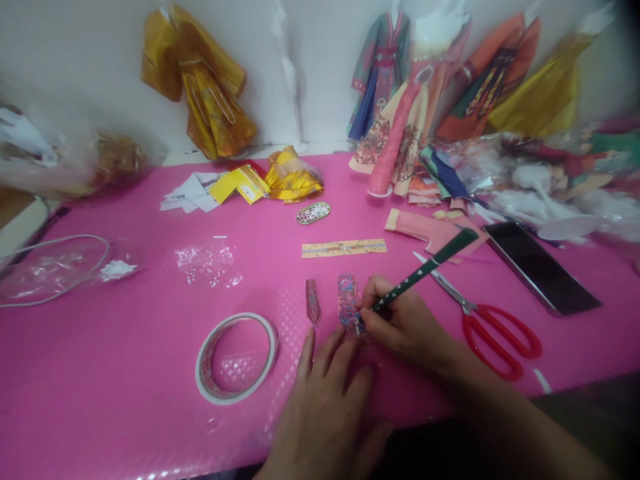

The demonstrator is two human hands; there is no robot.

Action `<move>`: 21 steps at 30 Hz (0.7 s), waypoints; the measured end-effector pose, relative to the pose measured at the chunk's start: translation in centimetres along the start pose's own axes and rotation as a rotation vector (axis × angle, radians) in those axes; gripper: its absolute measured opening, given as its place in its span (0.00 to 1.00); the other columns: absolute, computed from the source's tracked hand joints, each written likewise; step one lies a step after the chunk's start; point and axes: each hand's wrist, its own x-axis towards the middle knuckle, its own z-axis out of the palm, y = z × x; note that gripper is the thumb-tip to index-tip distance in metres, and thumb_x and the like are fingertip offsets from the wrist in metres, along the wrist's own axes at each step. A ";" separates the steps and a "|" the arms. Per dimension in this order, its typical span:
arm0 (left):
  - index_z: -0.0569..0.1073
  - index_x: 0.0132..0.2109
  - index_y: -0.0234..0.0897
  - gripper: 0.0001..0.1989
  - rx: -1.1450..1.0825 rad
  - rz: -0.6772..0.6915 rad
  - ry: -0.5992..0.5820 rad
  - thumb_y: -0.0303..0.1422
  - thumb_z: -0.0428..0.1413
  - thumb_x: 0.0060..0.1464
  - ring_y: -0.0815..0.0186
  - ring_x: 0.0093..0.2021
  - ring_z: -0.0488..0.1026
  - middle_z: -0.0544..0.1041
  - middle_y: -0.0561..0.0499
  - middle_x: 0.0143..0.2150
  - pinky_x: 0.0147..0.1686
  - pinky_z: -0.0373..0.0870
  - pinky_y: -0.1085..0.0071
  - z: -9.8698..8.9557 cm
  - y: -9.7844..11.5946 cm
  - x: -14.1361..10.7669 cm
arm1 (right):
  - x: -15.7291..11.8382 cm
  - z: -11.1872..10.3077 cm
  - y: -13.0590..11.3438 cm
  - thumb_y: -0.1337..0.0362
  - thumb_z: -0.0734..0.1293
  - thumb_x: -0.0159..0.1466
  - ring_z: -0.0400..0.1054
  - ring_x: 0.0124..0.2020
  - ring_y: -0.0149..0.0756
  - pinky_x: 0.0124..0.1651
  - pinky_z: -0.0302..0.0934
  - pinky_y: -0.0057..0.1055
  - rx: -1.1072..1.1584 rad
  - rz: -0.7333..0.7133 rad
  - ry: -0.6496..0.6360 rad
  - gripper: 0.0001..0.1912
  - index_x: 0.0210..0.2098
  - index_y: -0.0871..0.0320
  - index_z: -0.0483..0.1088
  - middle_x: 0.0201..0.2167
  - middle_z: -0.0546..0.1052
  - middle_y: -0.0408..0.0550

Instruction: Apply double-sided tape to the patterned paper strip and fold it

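My right hand grips a dark green pen with pale spots, its lower end down at a patterned pink and blue strip. Flat on the table, my left hand has its fingers stretched out, with fingertips at the strip's near edge. Its index finger reaches the pointed end of a small dark red patterned piece. Beyond both pieces lies a long yellowish strip with a patterned middle band. The pen's tip is too small to make out clearly.
Red-handled scissors and a black phone lie right of my right hand. A tape roll is at the left, near small clear beads. An oval patterned case lies farther back. Doll dresses stand along the wall.
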 end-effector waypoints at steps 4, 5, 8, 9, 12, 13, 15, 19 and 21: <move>0.77 0.51 0.35 0.19 -0.028 -0.014 -0.004 0.40 0.63 0.55 0.36 0.61 0.71 0.77 0.34 0.60 0.55 0.67 0.26 -0.1 0.0 0.0 | 0.0 0.1 0.0 0.71 0.61 0.63 0.58 0.23 0.29 0.27 0.51 0.28 0.008 -0.007 0.001 0.07 0.30 0.54 0.61 0.23 0.65 0.36; 0.77 0.51 0.35 0.19 -0.027 -0.011 -0.008 0.40 0.63 0.55 0.36 0.61 0.71 0.77 0.33 0.60 0.54 0.67 0.25 -0.1 0.0 0.1 | 0.0 0.1 0.0 0.70 0.61 0.63 0.58 0.23 0.29 0.27 0.51 0.28 0.008 -0.006 0.003 0.07 0.30 0.54 0.61 0.23 0.65 0.36; 0.77 0.50 0.34 0.19 -0.018 -0.002 -0.009 0.39 0.63 0.54 0.34 0.61 0.71 0.77 0.32 0.60 0.53 0.67 0.24 -0.2 0.0 0.2 | 0.0 0.1 -0.1 0.70 0.61 0.63 0.58 0.22 0.29 0.26 0.51 0.28 0.007 -0.002 0.009 0.07 0.30 0.54 0.62 0.22 0.65 0.37; 0.77 0.50 0.34 0.19 -0.017 -0.002 -0.007 0.39 0.63 0.54 0.34 0.61 0.71 0.77 0.32 0.60 0.53 0.67 0.23 -0.2 0.0 0.3 | 0.0 0.1 -0.2 0.70 0.61 0.63 0.58 0.22 0.29 0.26 0.51 0.28 0.007 -0.002 0.009 0.07 0.30 0.54 0.61 0.22 0.65 0.37; 0.77 0.51 0.35 0.19 -0.015 -0.010 -0.007 0.41 0.63 0.56 0.35 0.61 0.70 0.77 0.34 0.60 0.54 0.66 0.24 -0.3 0.1 0.3 | 0.0 0.1 -0.3 0.70 0.61 0.63 0.57 0.22 0.29 0.26 0.50 0.29 0.004 -0.003 0.003 0.07 0.29 0.54 0.61 0.22 0.64 0.36; 0.77 0.51 0.35 0.20 -0.012 -0.011 -0.013 0.42 0.62 0.56 0.36 0.61 0.70 0.77 0.34 0.60 0.54 0.66 0.24 -0.3 0.1 0.3 | 0.0 0.1 -0.3 0.70 0.61 0.63 0.57 0.22 0.30 0.26 0.51 0.29 0.002 -0.003 0.001 0.07 0.29 0.54 0.61 0.22 0.64 0.36; 0.77 0.51 0.35 0.21 -0.007 -0.010 -0.016 0.43 0.62 0.56 0.36 0.61 0.71 0.78 0.34 0.59 0.55 0.66 0.25 -0.3 0.1 0.3 | 0.0 0.1 -0.3 0.70 0.61 0.62 0.59 0.24 0.31 0.27 0.52 0.29 -0.003 -0.003 -0.001 0.07 0.29 0.54 0.61 0.23 0.65 0.37; 0.77 0.51 0.35 0.22 -0.006 -0.018 -0.009 0.45 0.63 0.55 0.38 0.57 0.74 0.79 0.35 0.57 0.53 0.68 0.25 -0.2 0.2 0.4 | 0.2 0.1 -0.2 0.70 0.61 0.63 0.59 0.24 0.31 0.28 0.53 0.29 -0.005 -0.005 -0.008 0.06 0.30 0.54 0.62 0.24 0.66 0.38; 0.77 0.51 0.36 0.22 -0.009 -0.026 -0.012 0.46 0.63 0.55 0.38 0.57 0.75 0.79 0.36 0.57 0.53 0.68 0.26 -0.2 0.2 0.4 | 0.2 0.2 -0.2 0.70 0.61 0.63 0.60 0.25 0.31 0.28 0.54 0.29 -0.005 -0.011 -0.008 0.06 0.30 0.54 0.62 0.24 0.67 0.39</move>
